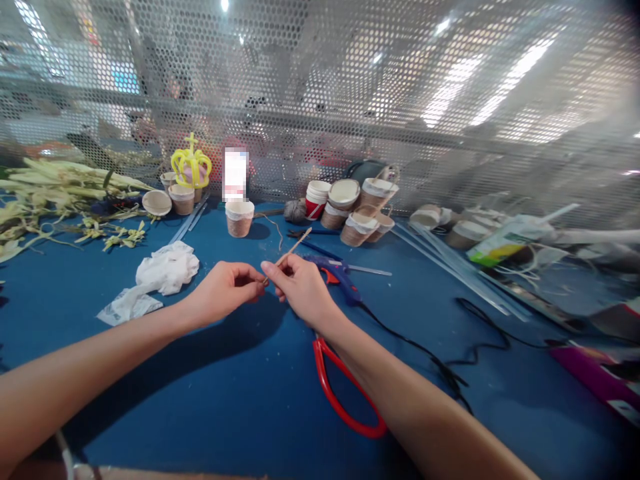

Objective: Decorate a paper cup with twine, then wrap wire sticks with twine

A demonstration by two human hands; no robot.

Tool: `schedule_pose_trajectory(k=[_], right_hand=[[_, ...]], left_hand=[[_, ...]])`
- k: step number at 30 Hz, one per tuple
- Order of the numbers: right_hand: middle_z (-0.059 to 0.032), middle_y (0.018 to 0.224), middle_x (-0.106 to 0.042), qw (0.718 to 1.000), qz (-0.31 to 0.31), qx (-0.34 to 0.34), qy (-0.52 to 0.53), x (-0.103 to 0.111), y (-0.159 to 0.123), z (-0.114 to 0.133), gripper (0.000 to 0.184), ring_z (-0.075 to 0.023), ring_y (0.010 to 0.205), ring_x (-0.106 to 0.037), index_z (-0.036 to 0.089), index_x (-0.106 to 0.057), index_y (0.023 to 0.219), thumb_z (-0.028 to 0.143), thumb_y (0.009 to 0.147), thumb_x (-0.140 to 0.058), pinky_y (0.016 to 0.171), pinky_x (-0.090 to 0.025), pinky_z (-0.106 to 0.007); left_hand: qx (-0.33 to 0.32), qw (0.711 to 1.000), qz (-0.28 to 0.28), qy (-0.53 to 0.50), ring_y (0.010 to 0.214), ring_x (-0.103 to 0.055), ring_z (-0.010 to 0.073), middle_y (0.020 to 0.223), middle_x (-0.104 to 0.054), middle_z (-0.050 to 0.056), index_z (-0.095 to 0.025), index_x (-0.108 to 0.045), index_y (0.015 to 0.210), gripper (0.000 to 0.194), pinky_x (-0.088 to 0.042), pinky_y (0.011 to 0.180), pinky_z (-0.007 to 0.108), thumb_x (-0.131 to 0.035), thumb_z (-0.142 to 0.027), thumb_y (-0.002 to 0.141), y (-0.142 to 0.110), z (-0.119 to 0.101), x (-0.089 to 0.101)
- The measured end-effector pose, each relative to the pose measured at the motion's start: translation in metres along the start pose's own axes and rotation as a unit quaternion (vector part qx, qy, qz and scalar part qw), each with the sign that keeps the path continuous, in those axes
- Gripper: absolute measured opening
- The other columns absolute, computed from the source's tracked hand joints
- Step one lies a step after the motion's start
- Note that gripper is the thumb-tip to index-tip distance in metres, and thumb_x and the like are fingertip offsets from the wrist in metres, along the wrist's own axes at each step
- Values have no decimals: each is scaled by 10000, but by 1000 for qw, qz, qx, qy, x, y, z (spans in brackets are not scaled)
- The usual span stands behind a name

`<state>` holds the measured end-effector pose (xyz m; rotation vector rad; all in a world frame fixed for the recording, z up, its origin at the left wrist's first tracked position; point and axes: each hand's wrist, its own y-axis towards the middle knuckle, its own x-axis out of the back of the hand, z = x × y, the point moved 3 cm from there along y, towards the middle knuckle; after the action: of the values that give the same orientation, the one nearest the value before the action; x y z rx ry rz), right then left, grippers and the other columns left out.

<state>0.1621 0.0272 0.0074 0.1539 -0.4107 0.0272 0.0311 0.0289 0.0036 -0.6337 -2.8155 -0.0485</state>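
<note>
My right hand (298, 285) pinches a thin tan stick (295, 244), which slants up and away with a slightly thicker far tip. My left hand (229, 288) meets it at the stick's lower end, thumb and fingertips pressed together around that end. Just right of my right hand lies a blue hot glue gun (345, 279) with an orange trigger. Beneath my right forearm are the red scissors handles (345, 393); the blades are hidden. A crumpled white cloth or plastic bag (167, 268) lies left of my left hand.
A wrapped cup (240, 220) stands ahead, before a phone (235, 175). More cups (359, 228), a grey yarn ball (296, 211) and a yellow crown (191, 167) line the mesh wall. Dried husks (70, 183) lie left; clear glue sticks (460, 273) and a black cord (400, 333) lie right.
</note>
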Motion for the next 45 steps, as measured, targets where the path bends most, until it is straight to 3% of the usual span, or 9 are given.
schedule_pose_trajectory(k=[17,29,36,45], right_hand=[[43,447,-461,1000,0,0,8,-5,-2,-3,266,-74,387,-425,173,-439,585,363,752,-521,385,-350,-199],[-1,529,-538,1000,-10,-2,18,-5,-2,-4,269,-72,407,-439,163,-459,609,384,757,-500,393,-374,-199],[38,469,-469,999,-20,0,26,-5,-3,-5,272,-74,396,-431,171,-448,604,392,748,-514,380,-371,-197],[47,551,-507,992,46,8,119,-3,0,3,179,-56,446,-473,162,-474,677,315,739,-542,425,-405,-179]], left_hand=[[-20,1000,-1,24,529,-453,89,565,-529,-27,-130,-570,653,113,-354,536,220,-515,-222,688,1,3,0],[5,999,-1,-48,539,-456,78,585,-535,-30,-128,-570,656,70,-381,571,221,-526,-180,669,1,3,-1],[10,999,-6,-44,532,-455,84,566,-540,-25,-130,-571,642,64,-387,561,227,-544,-185,658,2,3,-1],[3,994,35,-104,518,-425,62,581,-521,-30,-114,-565,649,112,-327,539,222,-573,-221,681,2,1,4]])
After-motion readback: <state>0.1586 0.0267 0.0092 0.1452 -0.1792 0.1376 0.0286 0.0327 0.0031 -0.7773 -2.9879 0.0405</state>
